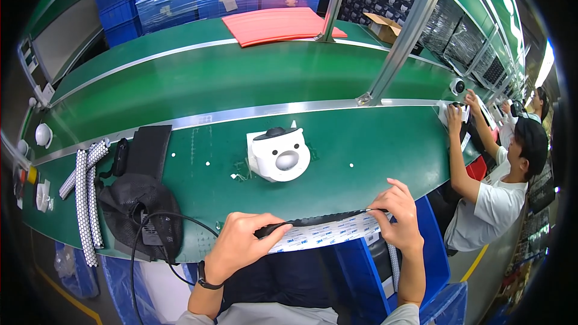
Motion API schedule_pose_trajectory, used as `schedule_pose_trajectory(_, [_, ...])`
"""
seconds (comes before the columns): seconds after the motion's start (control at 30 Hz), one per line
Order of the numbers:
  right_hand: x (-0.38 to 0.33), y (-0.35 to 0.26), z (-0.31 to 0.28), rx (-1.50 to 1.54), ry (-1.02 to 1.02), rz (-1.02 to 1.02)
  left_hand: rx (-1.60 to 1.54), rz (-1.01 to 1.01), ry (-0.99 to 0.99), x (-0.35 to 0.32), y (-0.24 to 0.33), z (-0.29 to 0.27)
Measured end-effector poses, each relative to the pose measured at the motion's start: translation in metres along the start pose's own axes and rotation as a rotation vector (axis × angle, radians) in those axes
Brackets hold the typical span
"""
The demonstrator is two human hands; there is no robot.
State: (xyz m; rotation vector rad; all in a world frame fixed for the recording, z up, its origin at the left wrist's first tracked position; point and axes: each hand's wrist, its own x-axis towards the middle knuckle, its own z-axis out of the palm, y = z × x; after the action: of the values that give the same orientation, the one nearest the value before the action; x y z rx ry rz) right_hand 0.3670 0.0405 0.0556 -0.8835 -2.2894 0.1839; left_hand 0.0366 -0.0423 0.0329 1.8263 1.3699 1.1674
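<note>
Between my hands, at the table's front edge, stretches a black adhesive strip (328, 218) with white, blue-printed backing below it. My left hand (244, 241) pinches its left end between thumb and fingers. The right end is pinched by my right hand (397, 213), with its other fingers raised. Beyond the strip, a white plastic housing (265, 159) sits on the green table (385, 138). It has a large oval opening, two small dark holes and a black piece on its top. Neither hand touches the housing.
At left lie a black mesh bag (138, 204) with a cable, a dark flat sheet (149, 150) and several white dotted tubes (84, 204). Blue bins (430, 235) stand below the front edge. A metal post (403, 36) rises behind. Right, a co-worker (500, 198) works at the table.
</note>
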Motion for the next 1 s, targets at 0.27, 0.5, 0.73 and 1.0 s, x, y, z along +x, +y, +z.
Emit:
schedule_pose_trajectory(0.27, [-0.007,-0.021,0.002,-0.159,0.115,-0.132,0.03,-0.217,0.209,0.0,0.001,0.018])
schedule_pose_trajectory(0.5, [-0.007,-0.004,-0.002,-0.151,0.124,-0.085,-0.011,-0.184,0.126,0.002,-0.001,0.009])
schedule_pose_trajectory(0.73, [-0.006,0.008,0.003,-0.063,0.108,-0.031,-0.042,-0.192,-0.028,-0.006,-0.002,0.0])
schedule_pose_trajectory(1.0, [-0.003,0.016,0.005,-0.068,0.093,-0.03,0.074,0.045,-0.069,-0.011,-0.014,-0.008])
